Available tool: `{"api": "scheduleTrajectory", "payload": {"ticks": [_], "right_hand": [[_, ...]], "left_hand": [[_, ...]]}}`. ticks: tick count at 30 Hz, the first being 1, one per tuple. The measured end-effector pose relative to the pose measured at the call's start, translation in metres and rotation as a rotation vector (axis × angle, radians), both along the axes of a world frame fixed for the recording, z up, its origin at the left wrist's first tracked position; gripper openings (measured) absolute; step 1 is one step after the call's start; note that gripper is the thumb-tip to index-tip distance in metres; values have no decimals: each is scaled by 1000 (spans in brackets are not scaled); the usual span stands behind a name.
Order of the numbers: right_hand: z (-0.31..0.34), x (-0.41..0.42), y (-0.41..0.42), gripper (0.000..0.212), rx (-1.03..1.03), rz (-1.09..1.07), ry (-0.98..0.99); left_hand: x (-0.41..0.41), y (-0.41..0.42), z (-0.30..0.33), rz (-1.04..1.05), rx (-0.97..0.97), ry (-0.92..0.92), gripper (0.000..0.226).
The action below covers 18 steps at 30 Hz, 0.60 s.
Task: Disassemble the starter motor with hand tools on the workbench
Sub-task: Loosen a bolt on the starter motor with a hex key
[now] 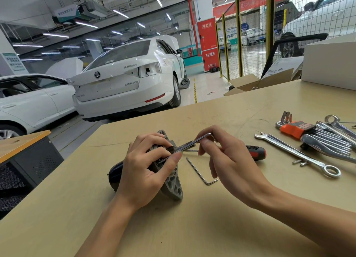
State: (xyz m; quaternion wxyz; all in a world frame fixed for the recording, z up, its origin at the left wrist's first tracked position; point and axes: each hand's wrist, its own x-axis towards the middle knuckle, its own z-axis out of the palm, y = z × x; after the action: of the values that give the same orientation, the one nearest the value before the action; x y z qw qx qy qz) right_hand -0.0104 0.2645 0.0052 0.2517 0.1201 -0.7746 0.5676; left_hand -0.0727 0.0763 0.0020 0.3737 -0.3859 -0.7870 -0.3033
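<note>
Head view: the starter motor (171, 181) is seen lying on the tan table (221, 227), near the middle, its grey flange turned toward the viewer and its dark body pointing away to the left. It is gripped by the left hand (146, 170), whose fingers are curled over the flange top while the thumb is pressed beside a bolt. A hex key (189, 144) is pinched near its bend by the right hand (225, 156), and its long end is set against the flange face just beside the left thumb. A second hex key (200, 172) is laid flat on the table between the two hands. A red-and-black screwdriver (256, 152) is partly hidden behind the right hand. Further right, a combination wrench (296, 153), an orange-holdered hex key set (300, 129) and other wrenches are gathered together.
</note>
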Motion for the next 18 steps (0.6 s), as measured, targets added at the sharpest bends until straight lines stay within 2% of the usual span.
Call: {"api": "scheduleTrajectory", "payload": {"ticks": [18], "right_hand": [[1, 1, 0, 14, 9, 17, -36]], "left_hand": [[1, 0, 0, -2, 1, -3, 34]]}}
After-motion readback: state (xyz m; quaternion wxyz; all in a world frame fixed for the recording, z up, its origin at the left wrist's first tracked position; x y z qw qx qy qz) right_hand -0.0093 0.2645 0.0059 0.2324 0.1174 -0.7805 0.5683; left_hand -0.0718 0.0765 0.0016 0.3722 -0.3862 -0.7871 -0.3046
